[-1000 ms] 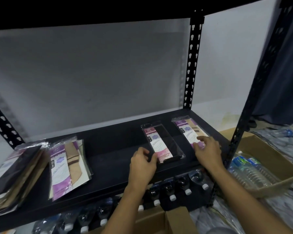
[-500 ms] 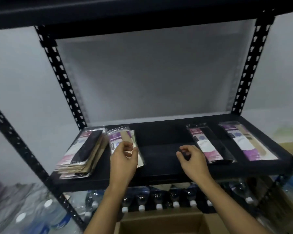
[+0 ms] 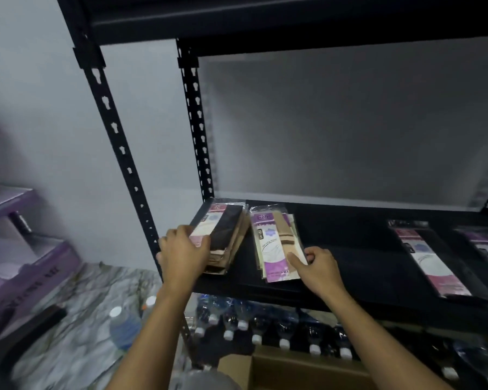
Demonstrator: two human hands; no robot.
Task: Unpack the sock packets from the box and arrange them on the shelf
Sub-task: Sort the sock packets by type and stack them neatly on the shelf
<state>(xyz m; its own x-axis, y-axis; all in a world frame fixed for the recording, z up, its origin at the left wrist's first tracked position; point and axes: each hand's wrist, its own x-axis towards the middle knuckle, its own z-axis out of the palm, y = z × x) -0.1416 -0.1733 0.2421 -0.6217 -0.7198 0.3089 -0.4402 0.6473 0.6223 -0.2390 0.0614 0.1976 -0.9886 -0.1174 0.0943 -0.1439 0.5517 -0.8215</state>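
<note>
Box: a brown cardboard box (image 3: 293, 370) sits on the floor right at the person's feet, flaps up; what's left inside can't be seen from here.
Bottles: rows of capped water bottles (image 3: 257, 330) lie under the shelf, with a couple more out on the marble floor to the left.
Left hand: the left hand (image 3: 185, 253) lies over the near end of the tall stack of packets (image 3: 223, 237), fingers curled down around its front corner, closed on it.
Right hand: the right hand (image 3: 319, 267) is at the near right corner of the short stack of packets (image 3: 276, 246), thumb on top and fingers against the edge; whether it pinches or only nudges, I can't tell.
Shelf: the black shelf (image 3: 350, 249) carries both stacks at its left end, just beside each other, and two single packets (image 3: 434, 260) laid flat well apart to the right.
Handling: these look light, thin and floppy, in glossy plastic sleeves that probably slide over one another, so a stack may fan out if pushed from one corner.
Where to hold: I'd say squeeze a stack by its long sides, or press flat on top while squaring the ends.
Back: a grey panel (image 3: 350, 122) closes the rear, under the upper shelf.
</note>
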